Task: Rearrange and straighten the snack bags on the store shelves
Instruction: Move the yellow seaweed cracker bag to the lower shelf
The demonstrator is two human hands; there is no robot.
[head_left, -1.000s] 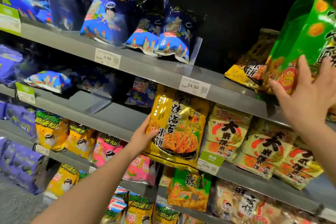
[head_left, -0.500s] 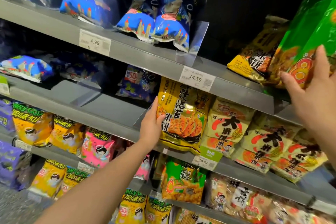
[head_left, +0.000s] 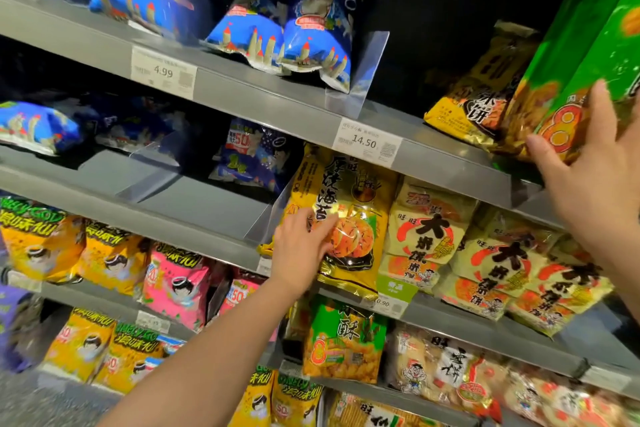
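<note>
- The yellow seaweed rice-cracker bag [head_left: 346,218] stands upright on the middle shelf [head_left: 194,215], its long axis vertical, its bottom at the shelf's front edge and its top close under the 14.50 price tag [head_left: 367,144].
- The left hand [head_left: 303,253] lies flat on the bag's lower left front, fingers spread and touching the film, not wrapped round it; the bag sits up and to the right of the palm, so I judge a push back and rightward would square it.
- Just beside its right edge stand the pale rice-cracker bags [head_left: 426,236]; a clear divider [head_left: 268,222] borders its left.
- Left of the divider the shelf is bare, so there is room on that side only.
- The right hand [head_left: 595,177], nearer the upper shelf [head_left: 450,156], grips the lower part of a green snack bag [head_left: 588,45], thumb and fingers closed on it; the bag leans tall and tilted at that shelf's front edge.
- A dark yellow bag [head_left: 474,97] lies behind the green one, touching it.
</note>
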